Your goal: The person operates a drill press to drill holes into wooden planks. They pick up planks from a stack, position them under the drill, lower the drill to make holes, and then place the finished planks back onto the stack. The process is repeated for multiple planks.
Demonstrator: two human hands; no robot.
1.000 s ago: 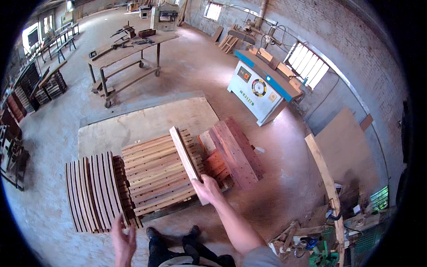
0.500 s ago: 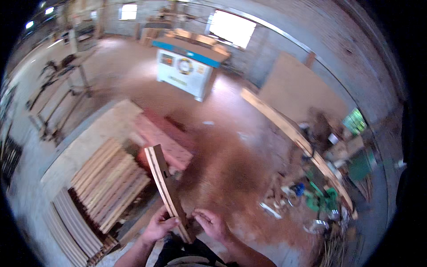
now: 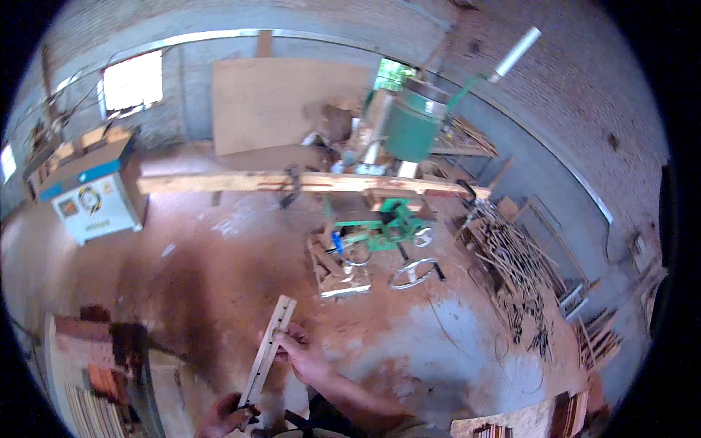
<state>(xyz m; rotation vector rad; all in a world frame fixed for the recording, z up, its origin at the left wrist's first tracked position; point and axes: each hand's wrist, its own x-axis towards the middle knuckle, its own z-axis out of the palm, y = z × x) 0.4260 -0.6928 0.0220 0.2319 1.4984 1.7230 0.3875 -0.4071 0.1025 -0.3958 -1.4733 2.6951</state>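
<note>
A pale wooden strip [image 3: 267, 355] with several dark holes along its face slants up in front of my body. My left hand [image 3: 225, 417] closes around its lower end, close to the bottom edge of the picture. Higher up, the fingers of my right hand [image 3: 301, 353] wrap the strip from its right side, the thumb near one of the holes. The tips of the right fingers are partly hidden behind the wood.
Ahead stands a green machine [image 3: 394, 225] with metal handwheels, a long plank [image 3: 241, 182] running across it. A white and blue machine [image 3: 95, 208] is at left. Scrap sticks [image 3: 511, 252] are heaped at right; stacked strips [image 3: 95, 412] lie lower left.
My view has swung to the right, bringing the green machine to the middle. The strip now leans right instead of left, and my right hand, apart from it before, grips it.
</note>
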